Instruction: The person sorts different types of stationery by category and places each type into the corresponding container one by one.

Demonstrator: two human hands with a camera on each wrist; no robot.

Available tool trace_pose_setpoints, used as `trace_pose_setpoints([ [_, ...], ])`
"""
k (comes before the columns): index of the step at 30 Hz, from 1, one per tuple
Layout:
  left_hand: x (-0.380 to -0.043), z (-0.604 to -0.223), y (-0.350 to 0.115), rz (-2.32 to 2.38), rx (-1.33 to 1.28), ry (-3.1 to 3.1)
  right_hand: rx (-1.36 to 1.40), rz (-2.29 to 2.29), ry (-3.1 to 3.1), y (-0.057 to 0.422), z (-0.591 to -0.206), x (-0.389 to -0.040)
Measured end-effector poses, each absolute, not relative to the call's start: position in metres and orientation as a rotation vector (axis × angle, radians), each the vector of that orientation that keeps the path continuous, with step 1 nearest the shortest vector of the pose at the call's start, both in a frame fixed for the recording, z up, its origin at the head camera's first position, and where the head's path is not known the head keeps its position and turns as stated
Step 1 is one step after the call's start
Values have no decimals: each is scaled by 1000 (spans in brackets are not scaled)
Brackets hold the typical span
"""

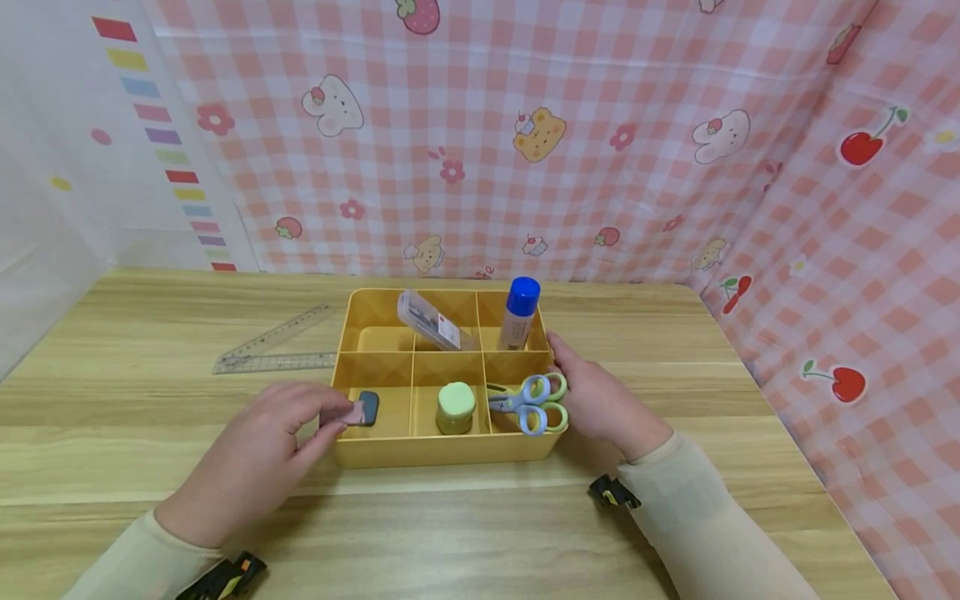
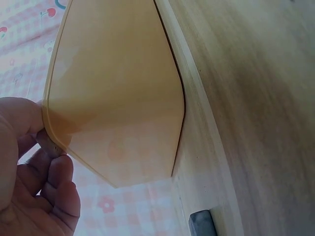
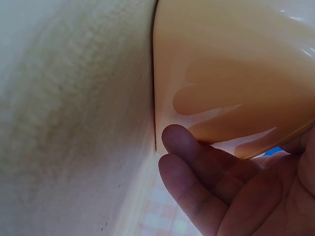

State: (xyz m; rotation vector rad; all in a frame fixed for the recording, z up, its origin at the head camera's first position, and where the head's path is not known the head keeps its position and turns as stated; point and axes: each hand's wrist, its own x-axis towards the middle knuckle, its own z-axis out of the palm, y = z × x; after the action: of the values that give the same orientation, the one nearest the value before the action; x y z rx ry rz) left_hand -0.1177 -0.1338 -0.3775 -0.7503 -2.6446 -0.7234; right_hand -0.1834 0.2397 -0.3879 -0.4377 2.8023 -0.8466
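Observation:
A yellow divided organizer box (image 1: 450,451) sits on the table. At its front left compartment my left hand (image 1: 258,446) pinches what looks like an eraser (image 1: 349,413), pinkish at the held end. A dark blue-grey piece (image 1: 369,407) adjoins it; whether they are one thing, I cannot tell. In the left wrist view, thumb and fingers hold the small eraser (image 2: 49,144) beside the box's rim. My right hand (image 1: 600,404) rests against the box's right side. In the right wrist view its fingers (image 3: 189,189) lie fairly straight by the outer wall (image 3: 221,73).
The box also holds scissors (image 1: 517,403) front right, a green-lidded jar (image 1: 456,407) front middle, a blue-capped glue stick (image 1: 519,315) back right and a clear plastic case (image 1: 431,321) leaning back middle. Transparent rulers (image 1: 273,362) lie to its left. Patterned cloth (image 1: 480,200) hangs behind.

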Motion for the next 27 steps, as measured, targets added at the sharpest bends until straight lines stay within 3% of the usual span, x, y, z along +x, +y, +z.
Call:
trace_pose_setpoints([
  [27, -116, -377, -132, -727, -722, -2695, -425, -894, 2776, 239, -388, -182],
])
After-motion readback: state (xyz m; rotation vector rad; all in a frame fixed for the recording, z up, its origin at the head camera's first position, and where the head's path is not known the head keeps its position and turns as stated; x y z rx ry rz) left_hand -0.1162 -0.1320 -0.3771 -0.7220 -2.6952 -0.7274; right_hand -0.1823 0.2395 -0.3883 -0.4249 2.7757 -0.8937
